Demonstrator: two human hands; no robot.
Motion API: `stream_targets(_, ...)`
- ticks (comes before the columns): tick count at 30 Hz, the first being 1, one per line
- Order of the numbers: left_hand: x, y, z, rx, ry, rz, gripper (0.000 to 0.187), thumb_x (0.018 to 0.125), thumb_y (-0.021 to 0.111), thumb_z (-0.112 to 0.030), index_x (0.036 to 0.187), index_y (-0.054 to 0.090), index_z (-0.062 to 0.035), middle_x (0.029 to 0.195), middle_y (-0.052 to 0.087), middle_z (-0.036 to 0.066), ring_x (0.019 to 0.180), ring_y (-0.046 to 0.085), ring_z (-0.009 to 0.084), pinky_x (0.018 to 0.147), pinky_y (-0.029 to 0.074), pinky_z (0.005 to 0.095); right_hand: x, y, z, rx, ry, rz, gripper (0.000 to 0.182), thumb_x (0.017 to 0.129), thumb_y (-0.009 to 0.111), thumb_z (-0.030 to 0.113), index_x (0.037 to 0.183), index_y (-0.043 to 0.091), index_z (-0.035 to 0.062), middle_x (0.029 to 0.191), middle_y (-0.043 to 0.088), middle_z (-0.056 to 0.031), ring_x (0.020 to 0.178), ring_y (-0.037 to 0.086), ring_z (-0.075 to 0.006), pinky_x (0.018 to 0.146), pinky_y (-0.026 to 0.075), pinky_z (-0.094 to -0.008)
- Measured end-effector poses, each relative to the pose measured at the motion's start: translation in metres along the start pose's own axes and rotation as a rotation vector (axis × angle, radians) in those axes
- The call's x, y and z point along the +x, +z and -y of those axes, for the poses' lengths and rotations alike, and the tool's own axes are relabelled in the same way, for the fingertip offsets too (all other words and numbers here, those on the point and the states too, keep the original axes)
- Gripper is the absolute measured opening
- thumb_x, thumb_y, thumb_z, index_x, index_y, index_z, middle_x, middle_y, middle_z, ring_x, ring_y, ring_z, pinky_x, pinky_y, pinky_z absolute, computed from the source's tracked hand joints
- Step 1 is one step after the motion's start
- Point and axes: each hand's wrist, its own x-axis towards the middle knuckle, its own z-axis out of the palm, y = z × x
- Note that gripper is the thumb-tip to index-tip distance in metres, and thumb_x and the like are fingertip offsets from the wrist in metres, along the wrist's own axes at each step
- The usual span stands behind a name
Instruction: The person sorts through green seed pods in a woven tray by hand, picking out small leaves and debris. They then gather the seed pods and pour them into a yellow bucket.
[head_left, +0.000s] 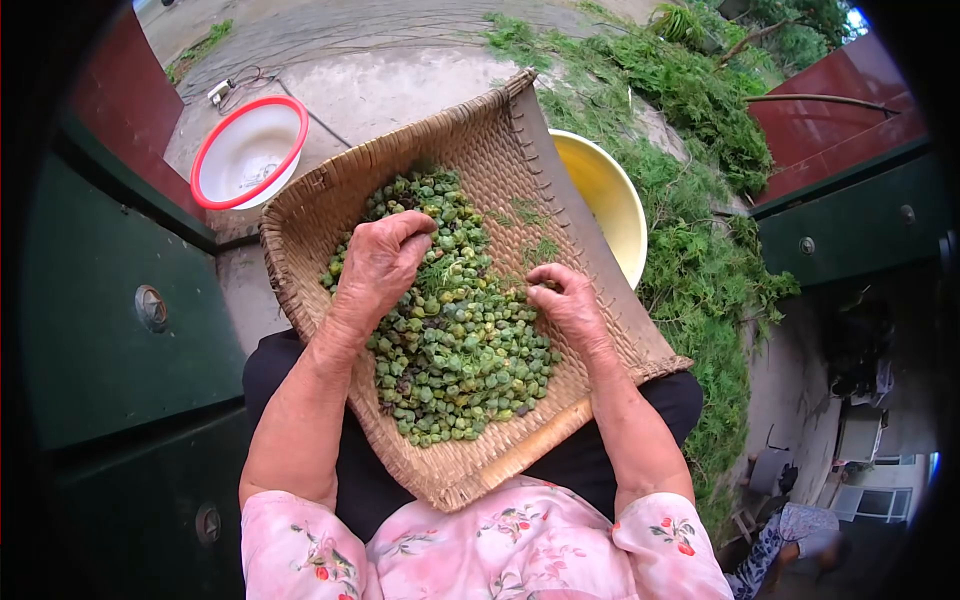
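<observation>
The heap of small, round, green, bud-like pieces (455, 370) is in the middle of the frame. It lies in a wide tan tray of woven straw (470, 150), which sits tilted over your lap in dark cloth (280, 365). Thin, feathery green bits of leaf (543, 250) lie on the heap and on the bare weave right of it.

Your left hand (385, 258) is over the upper part of the heap, fingers curled and tips close together. Your right hand (568, 305) is at the heap's right edge, finger and thumb bent toward each other. I cannot tell if either one grips a tiny piece.

It looks like you are sorting through the heap by hand. The next move seems to call for a light pinch on one leafy bit, with the tray kept steady so nothing rolls off.

Farther out, a round yellow bowl (622, 205) shows behind the tray's right side. A white basin with a red rim (235, 140) is at the upper left. Cut green leafy branches (690, 240) cover the ground on the right.
</observation>
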Motion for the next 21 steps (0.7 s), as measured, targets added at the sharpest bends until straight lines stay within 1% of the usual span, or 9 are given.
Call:
stream_targets(2, 0.000, 0.001, 0.001, -0.004, 0.000, -0.007, 0.013, 0.084, 0.060, -0.003, 0.094, 0.064, 0.0019, 0.069, 0.061, 0.004, 0.060, 0.056, 0.0076, 0.057, 0.047, 0.0239, -0.001, 0.008, -0.008, -0.487, -0.364, -0.064, 0.023, 0.074, 0.064, 0.000, 0.097, 0.062, 0.0045, 0.088, 0.059, -0.0117, 0.081, 0.058, -0.0246, 0.072, 0.048, -0.0350)
stream_targets(6, 0.002, -0.001, 0.000, -0.002, -0.008, -0.001, 0.013, 0.084, 0.060, -0.004, 0.094, 0.064, 0.0019, 0.069, 0.060, 0.003, 0.060, 0.056, 0.0073, 0.056, 0.047, 0.0239, 0.001, 0.015, -0.013, -0.697, -0.460, -0.067, 0.028, 0.071, 0.063, -0.002, 0.098, 0.062, 0.0057, 0.084, 0.057, -0.0136, 0.083, 0.057, -0.0295, 0.078, 0.046, -0.0358)
stream_targets(7, 0.002, -0.001, 0.000, -0.007, -0.012, -0.003, 0.013, 0.084, 0.060, -0.004, 0.095, 0.064, 0.0020, 0.068, 0.060, 0.003, 0.060, 0.056, 0.0072, 0.056, 0.047, 0.0240, 0.001, 0.016, -0.010, -0.705, -0.547, -0.087, 0.026, 0.072, 0.062, -0.003, 0.096, 0.062, 0.0057, 0.086, 0.057, -0.0111, 0.078, 0.058, -0.0248, 0.072, 0.048, -0.0346)
stream_targets(10, 0.002, 0.000, 0.000, -0.008, -0.001, 0.003, 0.013, 0.084, 0.060, -0.004, 0.095, 0.064, 0.0021, 0.068, 0.060, 0.003, 0.060, 0.056, 0.0071, 0.056, 0.047, 0.0240, -0.003, 0.010, 0.006, -0.043, 0.076, -0.115, 0.025, 0.074, 0.061, -0.003, 0.098, 0.060, 0.0042, 0.084, 0.057, -0.0073, 0.070, 0.058, -0.0177, 0.061, 0.049, -0.0299)
stream_targets(11, 0.001, -0.001, 0.000, -0.003, 0.006, 0.004, 0.013, 0.084, 0.060, -0.004, 0.095, 0.064, 0.0021, 0.068, 0.059, 0.003, 0.060, 0.056, 0.0071, 0.056, 0.047, 0.0240, 0.002, 0.001, -0.001, 0.365, 0.115, -0.032, 0.026, 0.077, 0.062, -0.001, 0.102, 0.057, 0.0014, 0.083, 0.057, -0.0040, 0.068, 0.056, -0.0112, 0.054, 0.047, -0.0231)
stream_targets(14, 0.002, -0.001, -0.001, -0.005, -0.002, 0.001, 0.013, 0.084, 0.060, -0.003, 0.094, 0.064, 0.0025, 0.068, 0.059, 0.003, 0.060, 0.056, 0.0074, 0.056, 0.047, 0.0241, -0.004, 0.000, 0.003, 0.686, 0.130, 0.026, 0.029, 0.078, 0.063, 0.001, 0.105, 0.054, -0.0023, 0.080, 0.059, -0.0038, 0.067, 0.056, -0.0108, 0.053, 0.045, -0.0214)
stream_targets(18, 0.000, -0.002, -0.002, 0.010, 0.001, 0.002, 0.013, 0.084, 0.059, -0.004, 0.094, 0.064, 0.0029, 0.068, 0.060, 0.004, 0.060, 0.057, 0.0081, 0.056, 0.047, 0.0242, -0.001, 0.015, 0.004, -0.090, 0.118, -0.071, 0.017, 0.077, 0.069, 0.007, 0.091, 0.061, 0.0018, 0.082, 0.064, -0.0064, 0.073, 0.061, -0.0126, 0.060, 0.049, -0.0252)
stream_targets(19, -0.001, -0.002, -0.002, 0.023, 0.003, 0.005, 0.013, 0.084, 0.059, -0.004, 0.094, 0.064, 0.0029, 0.068, 0.060, 0.004, 0.060, 0.057, 0.0083, 0.056, 0.047, 0.0243, 0.002, 0.021, -0.002, -0.330, -0.190, -0.132, 0.017, 0.074, 0.073, 0.010, 0.085, 0.063, 0.0021, 0.086, 0.066, -0.0085, 0.077, 0.062, -0.0163, 0.066, 0.051, -0.0313)
stream_targets(21, 0.003, -0.002, -0.002, 0.029, 0.004, 0.007, 0.013, 0.084, 0.059, -0.004, 0.094, 0.064, 0.0029, 0.068, 0.060, 0.004, 0.059, 0.057, 0.0084, 0.056, 0.047, 0.0243, 0.002, 0.027, -0.007, -0.503, -0.304, -0.134, 0.021, 0.072, 0.073, 0.010, 0.088, 0.063, 0.0002, 0.086, 0.065, -0.0126, 0.080, 0.063, -0.0242, 0.073, 0.049, -0.0349)
